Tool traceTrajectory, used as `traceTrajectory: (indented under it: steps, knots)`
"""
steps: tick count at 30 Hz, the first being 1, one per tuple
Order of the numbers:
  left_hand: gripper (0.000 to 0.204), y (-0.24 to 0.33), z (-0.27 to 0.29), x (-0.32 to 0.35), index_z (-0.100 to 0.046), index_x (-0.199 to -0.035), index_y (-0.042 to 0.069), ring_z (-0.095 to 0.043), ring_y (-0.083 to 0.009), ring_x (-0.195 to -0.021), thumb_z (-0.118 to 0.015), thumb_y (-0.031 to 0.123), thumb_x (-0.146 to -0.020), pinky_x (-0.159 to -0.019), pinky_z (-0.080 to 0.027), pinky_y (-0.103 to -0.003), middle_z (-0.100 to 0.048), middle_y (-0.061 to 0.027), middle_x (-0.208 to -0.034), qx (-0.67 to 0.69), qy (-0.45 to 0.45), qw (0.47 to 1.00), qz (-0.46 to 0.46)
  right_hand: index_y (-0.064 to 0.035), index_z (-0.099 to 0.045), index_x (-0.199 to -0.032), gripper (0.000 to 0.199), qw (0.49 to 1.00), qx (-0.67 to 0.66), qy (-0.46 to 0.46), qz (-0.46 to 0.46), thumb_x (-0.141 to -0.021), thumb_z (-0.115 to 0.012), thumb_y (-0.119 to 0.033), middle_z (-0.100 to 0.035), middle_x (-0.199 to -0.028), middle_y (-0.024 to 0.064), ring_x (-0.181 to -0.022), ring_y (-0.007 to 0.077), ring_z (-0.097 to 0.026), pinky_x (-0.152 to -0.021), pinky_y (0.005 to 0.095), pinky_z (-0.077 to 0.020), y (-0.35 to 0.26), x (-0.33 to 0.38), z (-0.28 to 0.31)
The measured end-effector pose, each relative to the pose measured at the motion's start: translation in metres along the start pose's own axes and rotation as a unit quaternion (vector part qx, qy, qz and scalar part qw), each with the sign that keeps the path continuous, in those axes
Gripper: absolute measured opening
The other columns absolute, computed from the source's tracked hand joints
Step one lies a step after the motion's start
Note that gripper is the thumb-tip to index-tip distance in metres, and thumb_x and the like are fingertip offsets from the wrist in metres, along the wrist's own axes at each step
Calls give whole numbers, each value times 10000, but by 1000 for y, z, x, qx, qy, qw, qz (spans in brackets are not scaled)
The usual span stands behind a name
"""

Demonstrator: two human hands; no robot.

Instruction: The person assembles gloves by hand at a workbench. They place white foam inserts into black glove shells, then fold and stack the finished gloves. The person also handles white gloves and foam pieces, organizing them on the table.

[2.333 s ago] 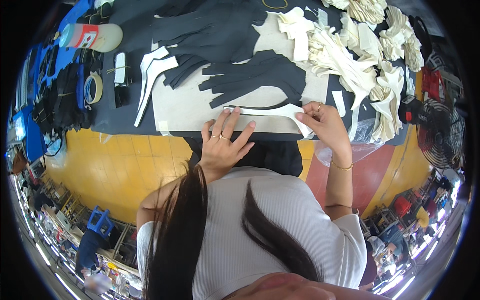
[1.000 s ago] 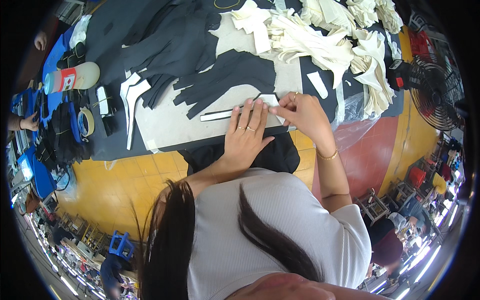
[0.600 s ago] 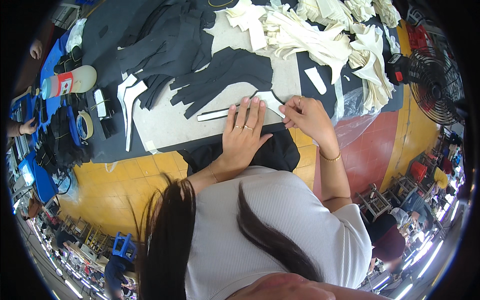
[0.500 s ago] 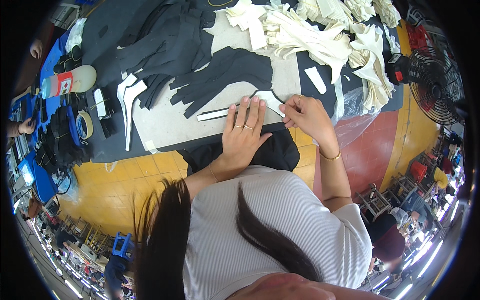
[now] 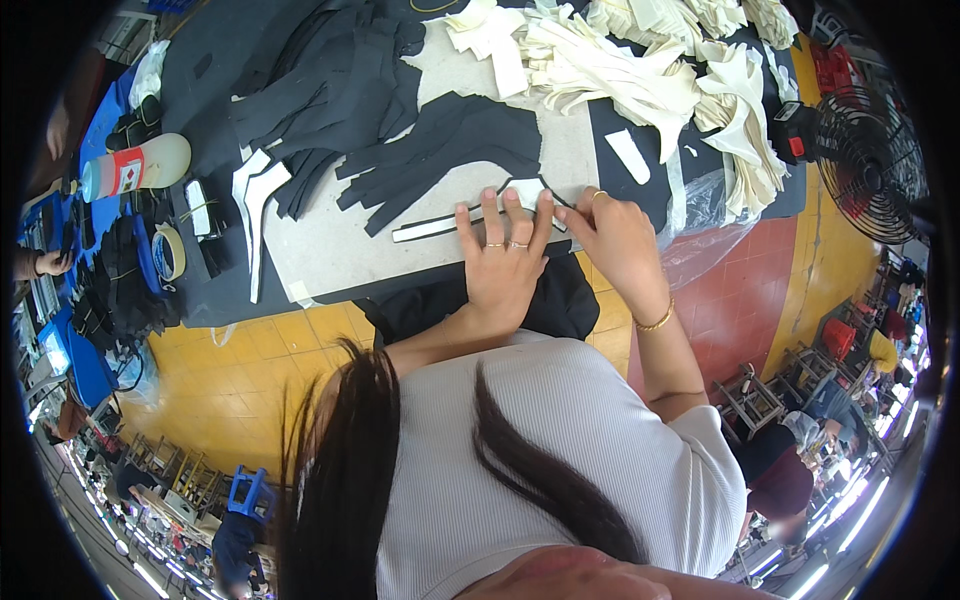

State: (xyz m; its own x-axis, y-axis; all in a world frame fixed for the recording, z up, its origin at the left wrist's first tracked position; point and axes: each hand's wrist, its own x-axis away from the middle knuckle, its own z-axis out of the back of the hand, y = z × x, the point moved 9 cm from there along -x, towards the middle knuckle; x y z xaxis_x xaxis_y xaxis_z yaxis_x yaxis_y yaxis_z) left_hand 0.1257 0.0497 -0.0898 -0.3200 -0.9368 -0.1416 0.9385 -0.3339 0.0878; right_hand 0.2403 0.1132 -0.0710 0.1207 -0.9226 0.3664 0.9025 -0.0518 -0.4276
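- A long worktable (image 5: 330, 250) with a pale grey mat runs across the upper picture; every place below is given from this table.
- A person in a white ribbed top, with long dark hair, stands at the table's near edge, both forearms reaching up over it.
- Heaps of black cut fabric pieces (image 5: 440, 140) cover the table's far middle and far left.
- Heaps of cream fabric pieces (image 5: 640, 70) fill the table's far right corner.
- A black caged fan (image 5: 870, 160) stands off the table's right end.
- A dark cloth (image 5: 560, 300) hangs over the near edge, just under the hands.
- The left hand (image 5: 505, 260) lies flat near the table's near edge, fingers spread wide and straight, pressing down on a pattern piece.
- The right hand (image 5: 615, 240) sits just beside it, to the right, fingers curled narrow as if pinching a small tool; the tool itself is too small to tell.
- The long white pattern strip (image 5: 430, 228) lies on the mat under the left fingertips, running leftward, with black fabric beneath its right end.
- A white bottle with a red label (image 5: 135, 165) lies at the table's left end, a tape roll (image 5: 165, 255) near it.
- The work looks like tracing or cutting along the held pattern; the next move probably calls for steady pressure from the left hand while the right follows the edge.
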Motion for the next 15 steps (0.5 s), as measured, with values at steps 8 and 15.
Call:
traceTrajectory:
  steps: [8,15]
  knots:
    - [1107,3,-4,1,-322,-1538,356,-185,-519,-1413,-867,515,-588,-1054,-267,-747,-219,-254,-1488,-1,-17,1000,-8,-149,-604,-1008,294,982,114,146,22,-834,-742,-342,-542,-1035,49,-959,262,-513,-869,436,-304,3,25,5]
    - [999,5,-2,3,-365,-1452,528,-185,-517,-1415,-867,495,-589,-1060,-244,-750,-214,-255,-1499,9,-3,1000,-21,-95,-650,-1042,308,970,-78,153,171,-793,-792,-207,-558,-1028,68,-996,250,-530,-873,360,-371,-16,17,34]
